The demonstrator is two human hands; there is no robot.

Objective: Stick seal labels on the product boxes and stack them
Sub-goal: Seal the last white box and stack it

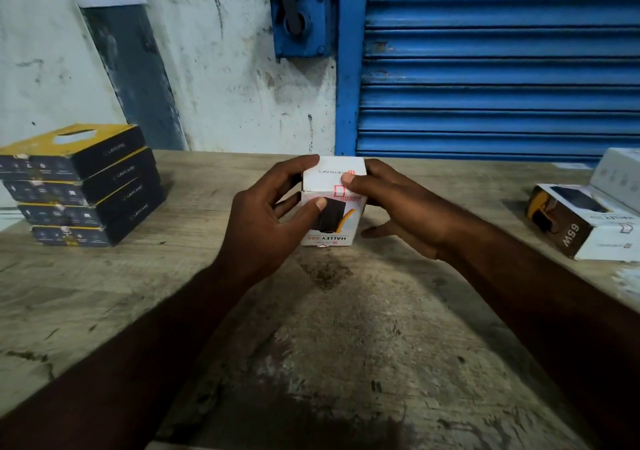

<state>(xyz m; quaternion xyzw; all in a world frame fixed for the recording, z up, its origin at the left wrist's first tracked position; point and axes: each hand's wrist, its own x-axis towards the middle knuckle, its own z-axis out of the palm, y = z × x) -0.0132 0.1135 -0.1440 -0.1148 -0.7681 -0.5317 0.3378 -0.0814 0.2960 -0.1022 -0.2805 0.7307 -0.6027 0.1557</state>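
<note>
At the left of the frame, a stack of four dark boxes (79, 186) is sitting on the counter (311, 328). In the centre, the left hand (263, 217) is gripping the white product box (334, 172), fingers curled round its side. The right hand (398, 207) is pinching its top, thumb pressing the red seal label (339, 190). Two more boxes (581, 228) are lying at the right edge.

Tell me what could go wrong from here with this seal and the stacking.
1. The seal spans the lid edge of the box under the thumb of the right hand; it may crease or set crooked.
2. The stack on the left is staggered, so another box on top might tip it.
</note>
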